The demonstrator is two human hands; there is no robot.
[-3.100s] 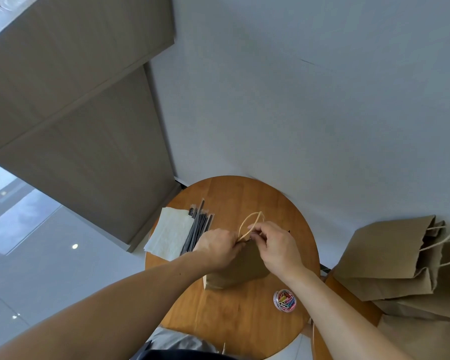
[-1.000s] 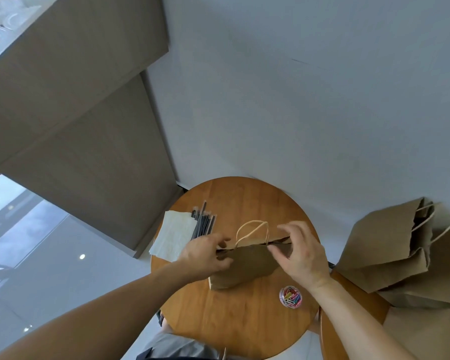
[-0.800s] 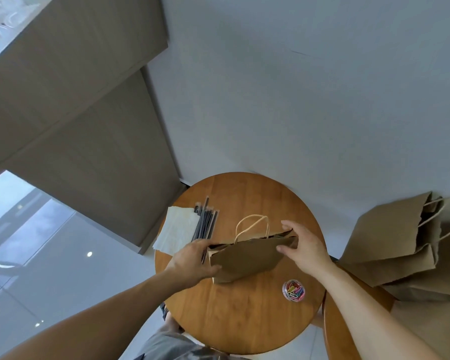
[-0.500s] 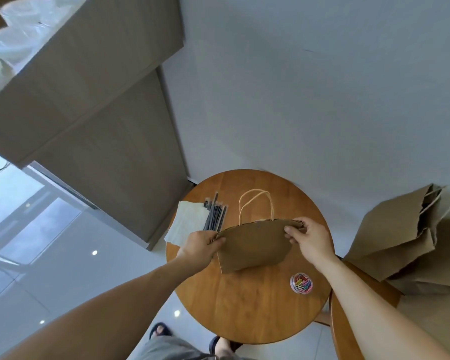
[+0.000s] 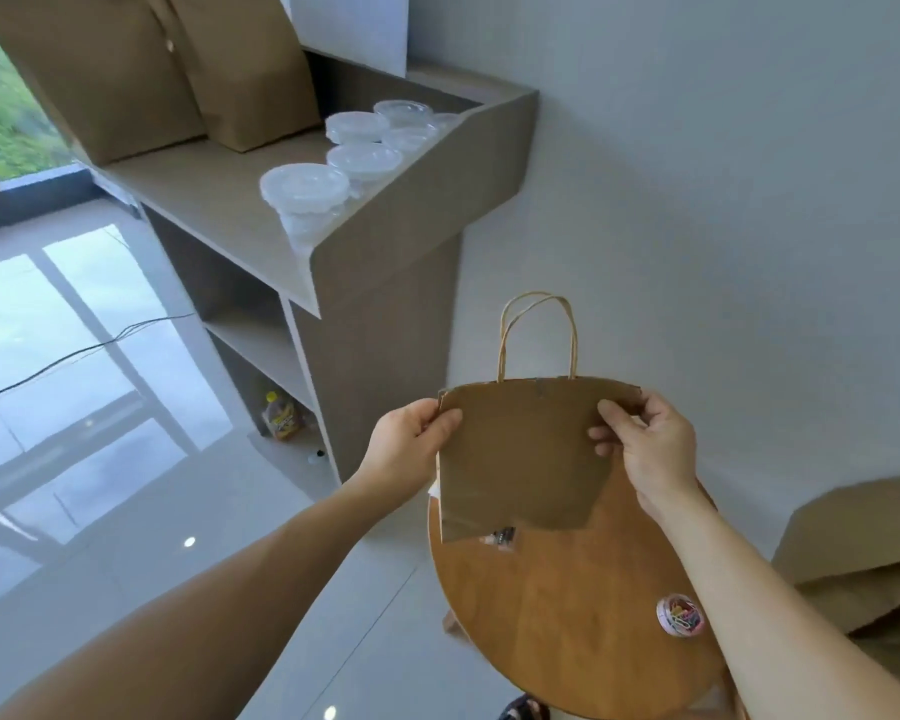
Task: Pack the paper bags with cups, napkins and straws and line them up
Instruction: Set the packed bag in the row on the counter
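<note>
Pinching the top corners of a flat brown paper bag (image 5: 520, 454), the left grip (image 5: 409, 441) and right grip (image 5: 645, 444) hold it upright at lower centre, above the far edge of the round counter (image 5: 567, 615). Its mouth is pressed closed, so any contents are hidden. A small clear tub (image 5: 680, 614) of coloured paper clips sits on the counter at lower right. Lidded clear cups (image 5: 305, 187) stand on the shelf (image 5: 204, 184) at upper left, beside two tall brown bags (image 5: 240, 70).

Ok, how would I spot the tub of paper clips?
Start at the round wooden table, lower right. Near its right edge lies a small round clear tub. It alone holds bright multicoloured clips; its neighbours are plain brown paper bags.
</note>
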